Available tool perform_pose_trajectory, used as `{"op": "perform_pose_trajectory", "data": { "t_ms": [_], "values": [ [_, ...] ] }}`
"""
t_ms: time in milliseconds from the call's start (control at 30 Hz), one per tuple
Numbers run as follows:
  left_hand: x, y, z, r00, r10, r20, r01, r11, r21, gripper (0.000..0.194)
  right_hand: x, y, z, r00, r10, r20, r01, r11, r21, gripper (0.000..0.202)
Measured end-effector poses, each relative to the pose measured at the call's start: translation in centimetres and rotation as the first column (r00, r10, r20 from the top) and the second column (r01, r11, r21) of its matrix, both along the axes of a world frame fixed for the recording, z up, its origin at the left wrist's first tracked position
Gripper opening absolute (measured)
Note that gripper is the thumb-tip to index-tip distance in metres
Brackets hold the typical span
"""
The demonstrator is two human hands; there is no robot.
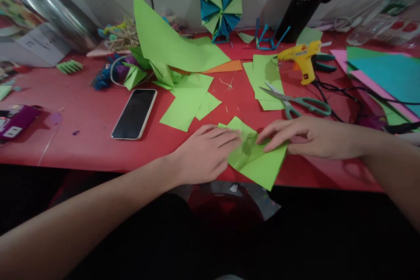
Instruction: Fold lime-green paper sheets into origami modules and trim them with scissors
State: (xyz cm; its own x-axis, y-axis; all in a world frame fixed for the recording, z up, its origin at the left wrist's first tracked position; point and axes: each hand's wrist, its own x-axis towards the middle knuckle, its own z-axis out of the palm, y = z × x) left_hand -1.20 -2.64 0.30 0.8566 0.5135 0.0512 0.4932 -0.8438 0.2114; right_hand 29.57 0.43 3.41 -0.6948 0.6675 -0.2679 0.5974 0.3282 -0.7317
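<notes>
Lower centre, left hand (205, 154) lies flat on paper (259, 164), right hand (316, 138) pinches its edge; probably light, easily creased.

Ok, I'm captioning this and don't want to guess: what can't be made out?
In the head view:
- Green paper: partly covered by the left hand, whose fingertips are blurred.
- Black bottle: upper end cut off by the top edge.
- Purple thing: cut off by the left edge.
- Glue gun: label too small to read.
</notes>
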Motion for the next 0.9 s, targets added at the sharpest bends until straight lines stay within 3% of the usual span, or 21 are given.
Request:
{"op": "perform_pose_trajectory", "data": {
  "t_ms": [100, 267, 567, 900],
  "values": [
    [-0.1, 0.0, -0.1, 1.0, 0.003, 0.01, -0.003, 1.0, 0.005, 0.048, 0.7, -0.2, -0.2, 0.996, 0.045, 0.077, -0.046, 0.999, 0.013, 0.026],
    [-0.1, 0.1, -0.2, 1.0, -0.006, 0.012, 0.006, 1.0, -0.004, 0.049, 0.3, -0.9, -0.3, 0.998, -0.027, 0.051, 0.018, 0.985, 0.173, 0.024],
    [-0.1, 0.1, -0.3, 1.0, 0.001, 0.03, -0.001, 1.0, -0.01, 0.048, -1.6, -1.0, -0.1, 0.993, -0.112, -0.036, 0.109, 0.992, -0.065, 0.019],
    [0.0, 0.1, -0.4, 0.996, 0.003, 0.09, -0.002, 1.0, -0.003, 0.05, -4.9, -1.3, -1.9, 0.927, -0.356, -0.118, 0.358, 0.934, -0.005, 0.02]
  ]
}}
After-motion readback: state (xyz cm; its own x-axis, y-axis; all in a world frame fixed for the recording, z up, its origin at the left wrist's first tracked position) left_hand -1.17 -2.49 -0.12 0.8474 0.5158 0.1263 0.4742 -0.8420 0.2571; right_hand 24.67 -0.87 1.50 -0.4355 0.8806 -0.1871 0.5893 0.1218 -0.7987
